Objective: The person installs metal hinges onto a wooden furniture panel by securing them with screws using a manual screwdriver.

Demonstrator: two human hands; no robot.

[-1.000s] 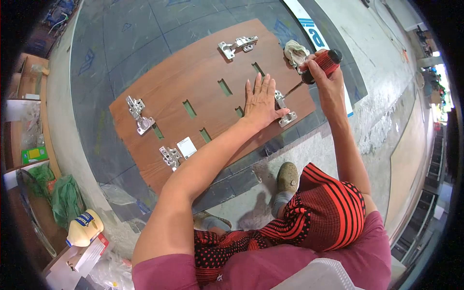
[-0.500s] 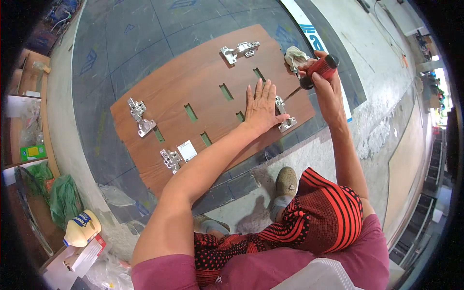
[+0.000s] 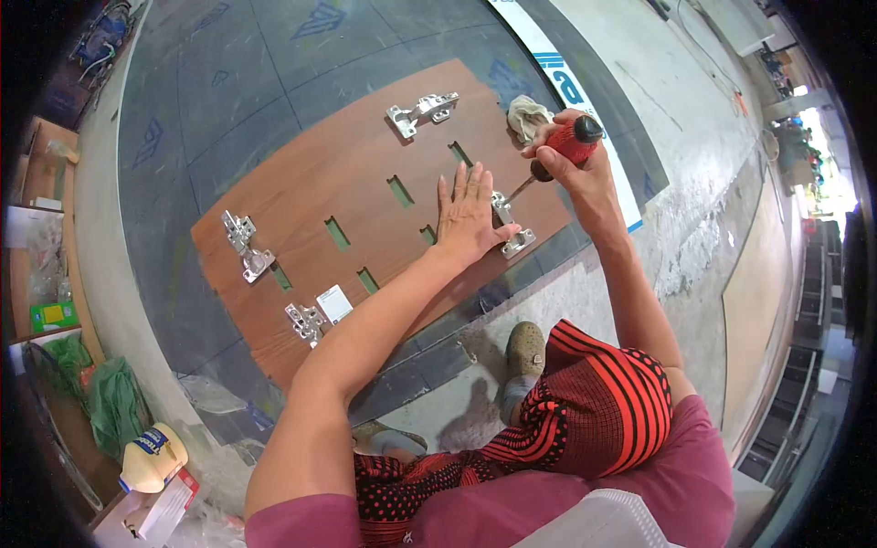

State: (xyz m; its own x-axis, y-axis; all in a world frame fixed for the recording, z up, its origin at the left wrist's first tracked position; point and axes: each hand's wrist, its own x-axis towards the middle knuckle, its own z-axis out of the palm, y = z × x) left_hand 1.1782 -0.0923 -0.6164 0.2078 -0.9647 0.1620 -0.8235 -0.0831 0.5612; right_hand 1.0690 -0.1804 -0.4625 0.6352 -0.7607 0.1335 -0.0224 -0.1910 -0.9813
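Note:
My right hand [image 3: 582,171] is wrapped round the red and black handle of a screwdriver [image 3: 577,141], its shaft slanting down to a metal cabinet hinge [image 3: 501,208]. That hinge lies near the right end of a brown wooden panel [image 3: 315,187]. Fingers spread, my left hand [image 3: 468,217] rests flat on the panel, with its thumb touching the same hinge. Other hinges sit on the panel: one at the far edge [image 3: 422,113], one at the left [image 3: 245,245] and one near my left forearm [image 3: 305,321]. Whether the screwdriver tip sits in a screw cannot be made out.
Several rectangular slots [image 3: 337,233] show green through the panel, and a white label [image 3: 334,304] is near its front. A crumpled cloth [image 3: 528,119] lies beyond the right end. Dark sheeting [image 3: 247,55] is beneath. At lower left stands a cream-coloured jug [image 3: 153,458] beside a green bag [image 3: 117,402].
The whole view has shifted, so the panel and both hands appear further left. My left hand stays flat on the panel, and my right hand still grips the screwdriver at the same hinge.

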